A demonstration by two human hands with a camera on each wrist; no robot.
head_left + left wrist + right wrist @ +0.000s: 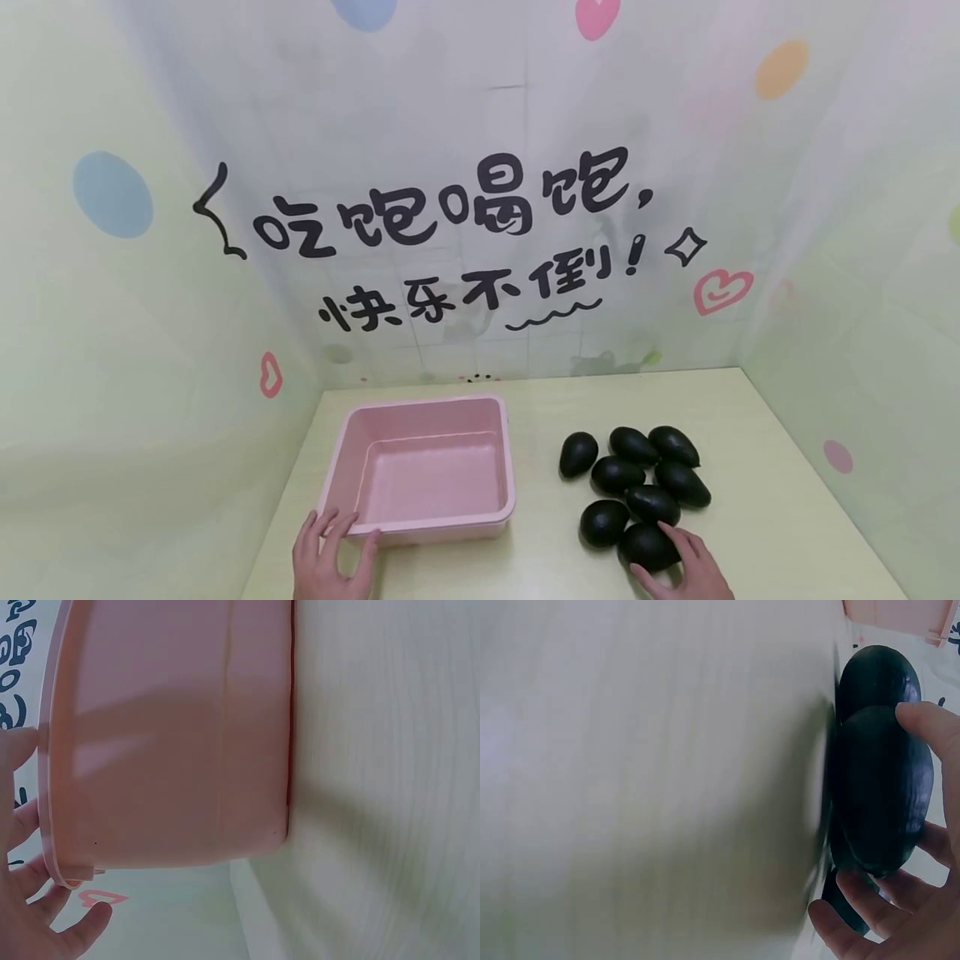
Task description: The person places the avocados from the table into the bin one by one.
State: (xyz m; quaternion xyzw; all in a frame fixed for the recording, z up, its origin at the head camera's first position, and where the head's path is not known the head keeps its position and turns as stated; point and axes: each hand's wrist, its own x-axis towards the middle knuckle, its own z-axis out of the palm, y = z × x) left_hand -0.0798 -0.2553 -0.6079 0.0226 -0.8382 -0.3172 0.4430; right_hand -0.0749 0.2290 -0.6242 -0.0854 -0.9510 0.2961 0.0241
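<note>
A pink plastic basin (431,523) stands on the left of the table. At its near left corner my left hand (327,560) rests with spread fingers on the rim; the left wrist view shows the basin's outer wall (172,750) beside this hand (30,900). On the right lie several dark, glossy avocados (617,475) in a loose cluster. My right hand (692,568) grips the nearest avocado (647,547), thumb on one side and fingers on the other. In the right wrist view, this avocado (881,791) sits between the thumb and fingers of the hand (922,900).
The pale wood-grain table (540,533) is enclosed by printed walls. The back wall (465,108) carries black lettering and coloured shapes. One avocado (578,455) lies slightly apart at the cluster's left, between the others and the basin.
</note>
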